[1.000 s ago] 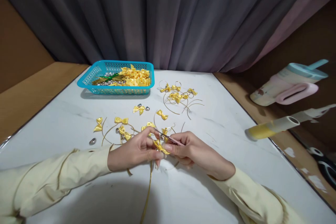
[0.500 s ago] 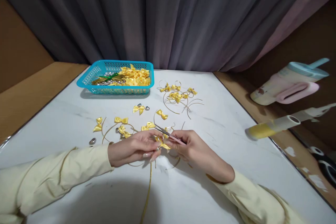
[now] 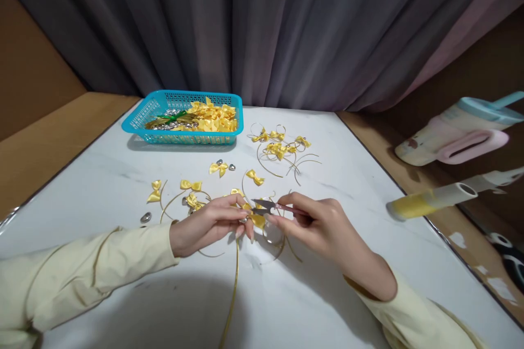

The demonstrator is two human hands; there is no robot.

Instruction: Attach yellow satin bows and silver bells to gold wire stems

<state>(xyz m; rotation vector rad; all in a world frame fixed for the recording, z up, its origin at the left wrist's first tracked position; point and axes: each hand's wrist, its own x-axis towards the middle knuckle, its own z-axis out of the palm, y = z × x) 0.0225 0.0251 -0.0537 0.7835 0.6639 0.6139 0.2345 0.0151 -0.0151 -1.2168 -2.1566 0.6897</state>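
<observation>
My left hand (image 3: pixel 210 222) pinches a gold cord (image 3: pixel 233 294) at its fingertips, and the cord's long end trails toward me over the table. A small silver bead (image 3: pixel 244 220) shows at these fingers, beside a yellow satin bow (image 3: pixel 257 221); whether the bow is held or lies behind is hard to tell. My right hand (image 3: pixel 319 221) is closed on small pink-handled thread snips (image 3: pixel 264 205). Their blades are apart and point left at the left fingertips. Around the hands lie more yellow bows (image 3: pixel 191 185), curved gold cord pieces and a silver heart-shaped bead (image 3: pixel 146 217).
A blue plastic basket (image 3: pixel 141 125) holding yellow bows and silver beads stands at the back left. Several corded bows (image 3: pixel 278 149) lie back right of centre. On the right are a tumbler (image 3: pixel 454 131) with a pink handle and a tube (image 3: pixel 429 203) with yellow contents.
The snips have turned and their blades have spread apart. My right hand has shifted to the right, while my left hand stays nearly in place with the cord.
</observation>
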